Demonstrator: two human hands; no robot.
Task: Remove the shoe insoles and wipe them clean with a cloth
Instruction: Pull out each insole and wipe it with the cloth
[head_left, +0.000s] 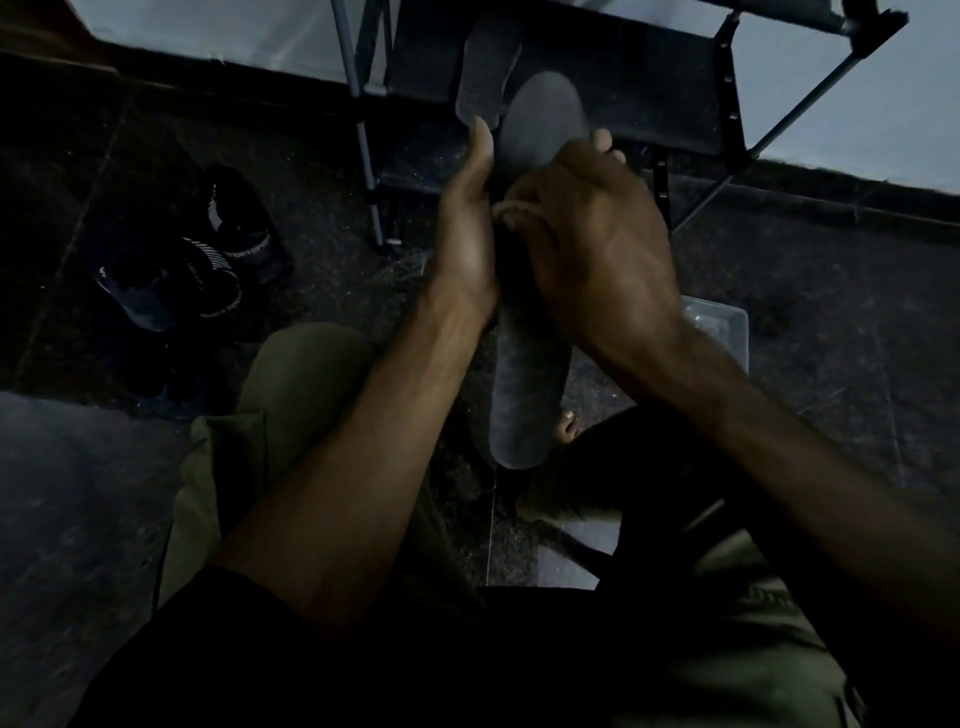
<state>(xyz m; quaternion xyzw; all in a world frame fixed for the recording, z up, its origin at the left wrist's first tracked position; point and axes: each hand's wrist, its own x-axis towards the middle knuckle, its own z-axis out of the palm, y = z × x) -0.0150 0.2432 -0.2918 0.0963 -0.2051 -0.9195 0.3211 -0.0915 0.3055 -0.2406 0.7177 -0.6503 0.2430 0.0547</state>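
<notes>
A long dark grey insole (540, 119) is held upright in front of me, its lower end (524, 400) hanging down between my knees. My left hand (467, 228) grips its left edge at the middle. My right hand (587, 228) lies across the insole's face, pressing a small pale cloth (511, 210) against it; only a bit of the cloth shows under the fingers. A second grey insole (480, 73) rests on the black rack shelf behind. A pair of dark sneakers (192, 254) with striped collars stands on the floor to the left.
A black metal shoe rack (675, 93) stands straight ahead against a pale wall. A clear plastic container (722, 327) sits on the dark speckled floor at my right. My knees in olive trousers and a bare foot (563, 426) fill the lower view. Light is dim.
</notes>
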